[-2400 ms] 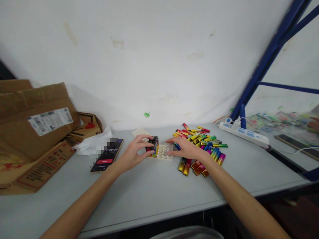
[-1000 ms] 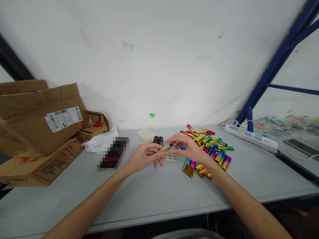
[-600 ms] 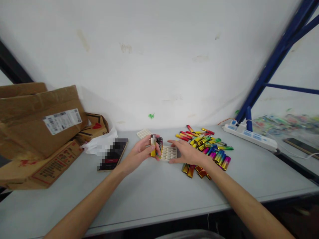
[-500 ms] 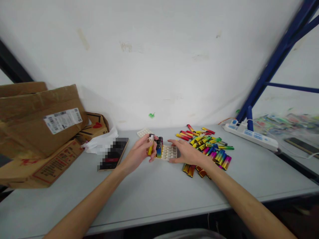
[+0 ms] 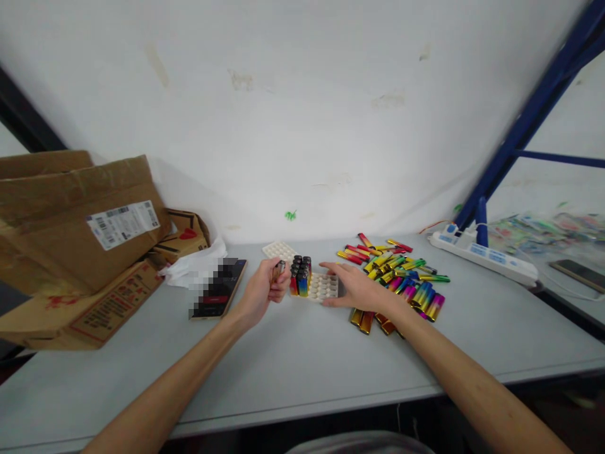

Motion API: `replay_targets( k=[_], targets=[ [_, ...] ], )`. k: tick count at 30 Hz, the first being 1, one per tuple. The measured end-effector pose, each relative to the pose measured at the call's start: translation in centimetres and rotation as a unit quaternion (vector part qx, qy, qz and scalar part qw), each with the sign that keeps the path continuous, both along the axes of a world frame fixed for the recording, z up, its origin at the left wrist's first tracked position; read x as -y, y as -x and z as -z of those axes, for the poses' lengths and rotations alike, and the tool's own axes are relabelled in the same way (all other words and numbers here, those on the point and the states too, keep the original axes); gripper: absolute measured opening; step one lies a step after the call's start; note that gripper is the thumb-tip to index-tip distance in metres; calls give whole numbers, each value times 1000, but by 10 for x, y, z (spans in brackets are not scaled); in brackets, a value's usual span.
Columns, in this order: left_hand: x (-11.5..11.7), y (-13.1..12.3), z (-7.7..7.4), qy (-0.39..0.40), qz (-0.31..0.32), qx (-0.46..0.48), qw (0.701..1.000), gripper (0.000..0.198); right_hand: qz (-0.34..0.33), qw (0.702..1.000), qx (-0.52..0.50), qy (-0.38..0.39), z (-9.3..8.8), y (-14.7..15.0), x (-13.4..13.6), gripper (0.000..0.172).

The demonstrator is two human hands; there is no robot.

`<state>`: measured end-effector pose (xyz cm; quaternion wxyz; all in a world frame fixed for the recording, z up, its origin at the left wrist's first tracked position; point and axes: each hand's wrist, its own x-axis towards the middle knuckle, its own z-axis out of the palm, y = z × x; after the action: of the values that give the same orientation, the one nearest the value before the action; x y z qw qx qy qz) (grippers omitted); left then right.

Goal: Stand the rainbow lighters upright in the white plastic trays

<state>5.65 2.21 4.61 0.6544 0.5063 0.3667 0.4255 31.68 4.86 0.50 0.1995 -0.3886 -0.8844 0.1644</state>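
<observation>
My left hand (image 5: pixel 265 285) is closed around a lighter (image 5: pixel 280 270); only its metal top and a little of the body show between the fingers. It is just left of a white moulded tray (image 5: pixel 321 290) with rows of round pockets. Several metallic lighters (image 5: pixel 301 280), with black tops and red or blue bodies, stand upright in the tray's left part. My right hand (image 5: pixel 352 287) spans the tray's right end, thumb at the near edge and fingers at the far edge. Its palm side is hidden.
A pile of colourful metallic lighters (image 5: pixel 401 277) lies right of the tray. Behind stands a second white tray (image 5: pixel 278 250). Cardboard boxes (image 5: pixel 85 221), a white plastic bag (image 5: pixel 196 265) and a phone-like device (image 5: pixel 222 293) are left. A power strip (image 5: pixel 486 255) lies at right.
My left hand has drawn slightly left and turned, so the held lighter's gold body is mostly covered. The upright lighters show more clearly. My right hand stays at the tray.
</observation>
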Motion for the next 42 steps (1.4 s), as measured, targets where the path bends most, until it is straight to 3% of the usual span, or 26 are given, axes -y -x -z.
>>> replay_targets(
  k=[5,10,18,23,30,35,42],
  targets=[
    [1,-1,0,-3,3,1,1000,38,2,1000,5,-5,1,0,-1,88],
    [5,1,-12,-25,8,37,999,42,0,1000,-11,10,-3,3,2,89],
    [4,1,-31,-169,-69,95,979,18,-29,999,-26,30,-5,18,8,92],
    [-5,0,-29,-250,-110,-47,961,32,-50,998,-25,22,-2,22,10,93],
    [-23,10,-11,-315,-47,-307,897,29,-54,998,-24,22,-1,22,11,94],
    [-25,11,-9,-341,-13,-381,859,26,-53,998,-14,23,-2,22,12,97],
    [-16,-1,-15,-359,-36,-467,808,28,-44,999,-9,28,-5,23,12,101]
  ],
)
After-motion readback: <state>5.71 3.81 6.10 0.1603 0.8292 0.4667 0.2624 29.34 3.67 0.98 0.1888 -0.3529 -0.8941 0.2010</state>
